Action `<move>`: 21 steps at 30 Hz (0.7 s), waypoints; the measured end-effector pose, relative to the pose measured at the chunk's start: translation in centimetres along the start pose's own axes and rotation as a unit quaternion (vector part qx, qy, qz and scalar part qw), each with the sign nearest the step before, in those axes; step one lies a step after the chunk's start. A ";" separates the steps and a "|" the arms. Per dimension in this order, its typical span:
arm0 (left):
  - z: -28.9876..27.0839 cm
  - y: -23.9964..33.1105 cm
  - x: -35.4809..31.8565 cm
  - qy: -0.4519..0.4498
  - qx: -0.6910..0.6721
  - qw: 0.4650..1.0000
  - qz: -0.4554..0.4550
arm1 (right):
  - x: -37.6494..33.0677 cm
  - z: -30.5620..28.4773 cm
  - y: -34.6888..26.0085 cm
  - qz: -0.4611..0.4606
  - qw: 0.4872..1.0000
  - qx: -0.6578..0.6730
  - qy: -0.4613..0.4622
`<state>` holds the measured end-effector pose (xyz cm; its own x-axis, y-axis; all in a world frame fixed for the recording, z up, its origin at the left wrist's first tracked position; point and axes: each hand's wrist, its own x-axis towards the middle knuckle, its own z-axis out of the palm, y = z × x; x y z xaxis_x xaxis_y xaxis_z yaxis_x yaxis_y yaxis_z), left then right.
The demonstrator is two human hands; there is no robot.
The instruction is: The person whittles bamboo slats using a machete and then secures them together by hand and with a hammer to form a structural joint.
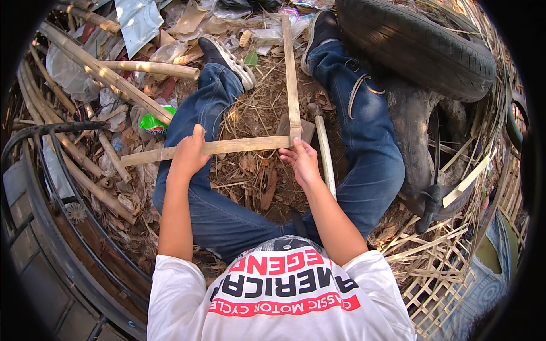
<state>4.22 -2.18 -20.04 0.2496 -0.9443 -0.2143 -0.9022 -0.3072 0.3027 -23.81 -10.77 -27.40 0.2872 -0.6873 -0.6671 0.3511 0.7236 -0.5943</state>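
Note:
A flat bamboo strip (247, 145) lies crosswise over my spread legs. My left hand (190, 153) is closed round it, with the strip's end sticking out to the left. At its right end it meets a second bamboo strip (289, 68) that points away from me, forming a corner. My right hand (301, 162) pinches this corner with its fingertips, the palm turned partly up. How the two strips are joined is too small to tell. Just right of the corner lies a pale stick-like handle (325, 153) with a darker upper end. A flat block (306, 129) shows behind the corner.
Bamboo poles (108, 74) and plastic litter (139, 25) cover the left side. A green packet (154, 120) lies by my left leg. At the right are a tyre (421, 48), a stump-like dark mass (410, 125) and woven bamboo strips (438, 278). A black metal frame (42, 187) stands far left.

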 end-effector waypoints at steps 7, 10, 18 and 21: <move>-0.4 1.4 0.7 0.025 0.004 0.997 0.079 | 0.7 -0.5 -0.3 -0.004 0.993 -0.114 0.035; 0.0 1.0 1.0 0.031 -0.002 0.998 0.061 | 0.8 -0.5 -0.8 -0.001 0.988 -0.150 0.028; -0.8 2.1 1.2 0.086 0.011 0.994 0.059 | 1.4 -1.7 -0.7 -0.079 0.990 -0.115 -0.007; -0.7 1.9 0.8 0.119 0.010 0.991 0.053 | 1.9 -1.1 -1.3 -0.111 0.986 -0.119 -0.031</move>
<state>2.99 -3.61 -19.01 0.2264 -0.9730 0.0440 -0.9340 -0.2041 0.2933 -24.75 -12.91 -28.39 0.2835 -0.8278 -0.4842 0.1940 0.5439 -0.8164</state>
